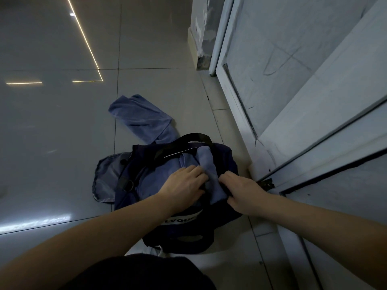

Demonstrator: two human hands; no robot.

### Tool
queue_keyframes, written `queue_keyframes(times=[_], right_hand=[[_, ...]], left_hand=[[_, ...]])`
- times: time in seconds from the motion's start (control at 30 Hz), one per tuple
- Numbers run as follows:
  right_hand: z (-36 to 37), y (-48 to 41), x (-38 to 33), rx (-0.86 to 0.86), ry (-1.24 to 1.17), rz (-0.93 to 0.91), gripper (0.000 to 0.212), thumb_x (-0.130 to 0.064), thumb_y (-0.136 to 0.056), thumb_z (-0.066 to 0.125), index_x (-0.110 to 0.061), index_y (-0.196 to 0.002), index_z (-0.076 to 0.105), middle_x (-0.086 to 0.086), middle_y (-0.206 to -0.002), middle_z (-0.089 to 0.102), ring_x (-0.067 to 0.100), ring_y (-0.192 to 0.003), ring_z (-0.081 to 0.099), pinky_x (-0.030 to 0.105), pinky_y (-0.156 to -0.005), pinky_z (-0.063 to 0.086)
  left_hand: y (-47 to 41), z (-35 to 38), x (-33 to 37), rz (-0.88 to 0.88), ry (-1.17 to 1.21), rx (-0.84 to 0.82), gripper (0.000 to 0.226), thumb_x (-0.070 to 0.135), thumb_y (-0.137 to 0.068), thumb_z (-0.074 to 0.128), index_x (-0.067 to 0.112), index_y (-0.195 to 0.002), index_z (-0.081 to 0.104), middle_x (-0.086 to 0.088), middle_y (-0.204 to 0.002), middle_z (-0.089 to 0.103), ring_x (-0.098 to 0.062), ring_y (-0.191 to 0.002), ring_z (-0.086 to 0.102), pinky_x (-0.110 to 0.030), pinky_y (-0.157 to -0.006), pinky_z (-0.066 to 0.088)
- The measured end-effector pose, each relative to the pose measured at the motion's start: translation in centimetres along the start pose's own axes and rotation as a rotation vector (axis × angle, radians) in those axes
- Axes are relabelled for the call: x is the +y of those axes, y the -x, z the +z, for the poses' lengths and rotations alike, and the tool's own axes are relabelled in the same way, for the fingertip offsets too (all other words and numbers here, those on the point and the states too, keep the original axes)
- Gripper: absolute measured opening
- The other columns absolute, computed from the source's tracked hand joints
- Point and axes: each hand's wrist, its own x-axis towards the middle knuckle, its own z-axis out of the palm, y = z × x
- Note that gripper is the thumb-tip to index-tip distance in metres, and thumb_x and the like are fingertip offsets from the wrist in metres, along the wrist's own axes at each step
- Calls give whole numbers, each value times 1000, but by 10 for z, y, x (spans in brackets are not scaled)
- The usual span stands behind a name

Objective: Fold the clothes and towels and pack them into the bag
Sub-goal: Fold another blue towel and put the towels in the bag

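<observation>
Packing step: right hand point(240, 191) pinches the roll point(206, 164) into the bag point(125, 197), left hand point(184, 181) presses flat beside it. Floor towel point(140, 116) probably needs folding next.

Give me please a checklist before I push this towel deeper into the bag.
1. Bag open: ok.
2. Towel folded: ok; left hand presses it, right hand grips it.
3. Towel fully inside: not ok, it sits on top.
4. Room left in bag: cannot tell.
5. Second towel folded: not ok, rumpled behind bag.
6. Denim packed: not ok, beside bag.
</observation>
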Motion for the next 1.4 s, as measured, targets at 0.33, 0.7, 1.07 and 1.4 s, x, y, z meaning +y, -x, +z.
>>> queue_keyframes(times=[0.33,0.7,1.07,1.4], right_hand=[[-19,18,13,-51,-122,-86,4,-15,-91,64,-16,-94,68,-6,-97,53,12,-91,51,24,-83,42],[-22,27,17,-8,-104,38,18,-37,-97,59,-23,-102,70,-13,-90,61,3,-84,56,24,-76,48],[-44,-59,14,283,-105,430,18,-36,-93,62,-21,-93,72,-4,-91,64,20,-89,62,36,-79,52],[-64,-126,-2,-55,78,380,19,-40,-85,68,-26,-72,66,-4,-77,68,18,-76,64,34,-71,55]], left_hand=[[-20,1,2,-5,-124,-331,54,43,-100,47,35,-151,32,3,-151,32,-25,-110,50,-39,-82,44],[-29,24,5,196,-28,-438,61,38,-100,50,34,-155,25,7,-163,17,-29,-122,41,-44,-98,41],[-36,17,11,128,95,114,37,29,-93,51,12,-123,64,-8,-137,53,-31,-128,44,-41,-100,46],[-41,7,20,-107,191,-419,72,69,-97,22,32,-158,18,10,-166,9,-19,-153,-6,-50,-118,27]])
